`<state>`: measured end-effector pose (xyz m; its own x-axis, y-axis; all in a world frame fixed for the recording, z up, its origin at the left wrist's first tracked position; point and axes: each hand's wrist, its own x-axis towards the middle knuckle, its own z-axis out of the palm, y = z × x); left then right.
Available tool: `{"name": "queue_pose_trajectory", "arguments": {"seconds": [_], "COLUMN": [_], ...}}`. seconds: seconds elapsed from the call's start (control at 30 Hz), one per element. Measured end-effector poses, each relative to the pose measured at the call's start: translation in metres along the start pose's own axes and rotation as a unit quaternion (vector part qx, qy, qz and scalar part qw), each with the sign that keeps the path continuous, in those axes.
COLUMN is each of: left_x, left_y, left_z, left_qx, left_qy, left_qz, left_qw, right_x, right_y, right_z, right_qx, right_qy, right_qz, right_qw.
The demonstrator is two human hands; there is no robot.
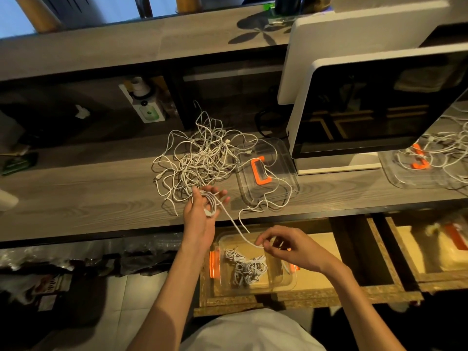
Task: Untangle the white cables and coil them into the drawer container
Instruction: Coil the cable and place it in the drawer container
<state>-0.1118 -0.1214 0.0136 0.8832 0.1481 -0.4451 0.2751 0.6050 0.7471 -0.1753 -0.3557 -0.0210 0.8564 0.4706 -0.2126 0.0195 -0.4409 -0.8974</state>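
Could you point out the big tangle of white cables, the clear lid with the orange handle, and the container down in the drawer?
tangle of white cables (200, 158), head view, on its dense middle.
clear lid (285, 158), head view, on bare plastic right of the orange handle.
drawer container (283, 281), head view, on its clear right wall.

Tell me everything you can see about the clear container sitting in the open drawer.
The clear container is a shallow, see-through plastic tub with rounded corners and orange latches on its left and right ends. It has no lid on and sits flat in the open wooden drawer below the desk edge. Several coiled white cables lie inside. The right hand hovers over it, pinching a cable strand; whether it touches the rim is unclear.
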Motion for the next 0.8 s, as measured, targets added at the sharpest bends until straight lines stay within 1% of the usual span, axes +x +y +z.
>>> {"name": "queue_pose_trajectory", "arguments": {"seconds": [0.07, 0.1, 0.17, 0.2, 0.27, 0.4, 0.43, 0.5, 0.6, 0.7, 0.8], "left_x": [0.0, 0.0, 0.0, 0.001, 0.001, -0.006, -0.008, -0.014, -0.019, -0.022, -0.027], "left_y": [-0.002, -0.003, -0.004, -0.006, -0.008, -0.015, -0.018, -0.021, -0.024, -0.024, -0.022], "left_z": [0.001, 0.0, -0.001, -0.003, -0.004, -0.003, -0.002, -0.001, 0.001, 0.002, 0.004], "left_qx": [0.019, 0.05, 0.155, 0.212, 0.306, 0.419, 0.423, 0.384, 0.342, 0.329, 0.337], "left_qy": [0.006, 0.01, 0.006, -0.002, -0.029, -0.084, -0.097, -0.125, -0.179, -0.252, -0.305], "left_qz": [0.008, 0.021, 0.06, 0.076, 0.069, -0.015, -0.044, -0.109, -0.163, -0.19, -0.17], "left_qw": [1.0, 0.998, 0.986, 0.974, 0.949, 0.904, 0.9, 0.908, 0.908, 0.89, 0.874], "right_x": [0.002, 0.003, 0.008, 0.01, 0.015, 0.027, 0.03, 0.036, 0.045, 0.05, 0.055], "right_y": [-0.007, -0.012, -0.02, -0.024, -0.032, -0.044, -0.045, -0.046, -0.044, -0.044, -0.039], "right_z": [0.001, 0.001, 0.002, 0.003, 0.003, -0.001, -0.003, -0.006, -0.01, -0.016, -0.017], "right_qx": [0.012, 0.023, 0.061, 0.09, 0.15, 0.228, 0.232, 0.216, 0.185, 0.177, 0.155], "right_qy": [-0.028, -0.041, -0.047, -0.037, 0.001, 0.096, 0.112, 0.146, 0.188, 0.219, 0.234], "right_qz": [-0.015, -0.026, -0.05, -0.057, -0.064, -0.087, -0.089, -0.087, -0.078, -0.079, -0.075], "right_qw": [0.999, 0.999, 0.996, 0.994, 0.987, 0.965, 0.962, 0.962, 0.961, 0.956, 0.957]}}
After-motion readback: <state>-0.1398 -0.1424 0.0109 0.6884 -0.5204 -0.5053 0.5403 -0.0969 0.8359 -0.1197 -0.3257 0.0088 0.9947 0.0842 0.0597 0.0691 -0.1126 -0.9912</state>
